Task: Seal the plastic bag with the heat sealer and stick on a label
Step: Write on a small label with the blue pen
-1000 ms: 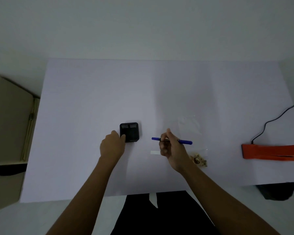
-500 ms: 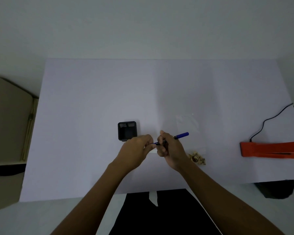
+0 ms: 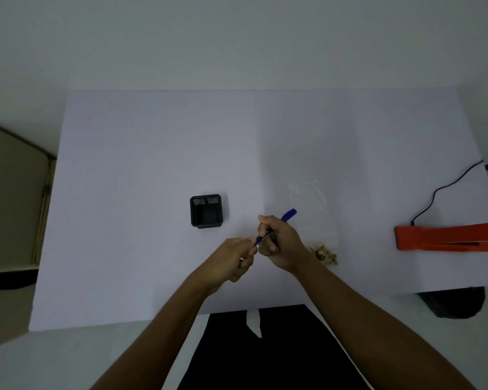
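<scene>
My right hand (image 3: 279, 243) grips a blue pen (image 3: 289, 213), whose back end sticks up and to the right. My left hand (image 3: 231, 261) pinches the blue cap (image 3: 255, 243) at the pen's lower left tip, and a short bare stretch of the pen shows between cap and fist. A clear plastic bag (image 3: 310, 204) lies flat on the table just right of my hands, with small beige contents (image 3: 323, 253) at its near end. The orange heat sealer (image 3: 440, 236) rests at the right edge, shut. My hands hide the white label strip.
A small black square box (image 3: 206, 211) stands left of my hands. The sealer's black cord (image 3: 440, 192) runs off toward the back right. A beige cabinet (image 3: 9, 192) stands beside the table's left edge. The white table (image 3: 152, 142) spreads wide behind.
My left hand left the black box and came over to the pen's tip. The pen tilted from level to pointing up and right, and the cap has slid a little off.
</scene>
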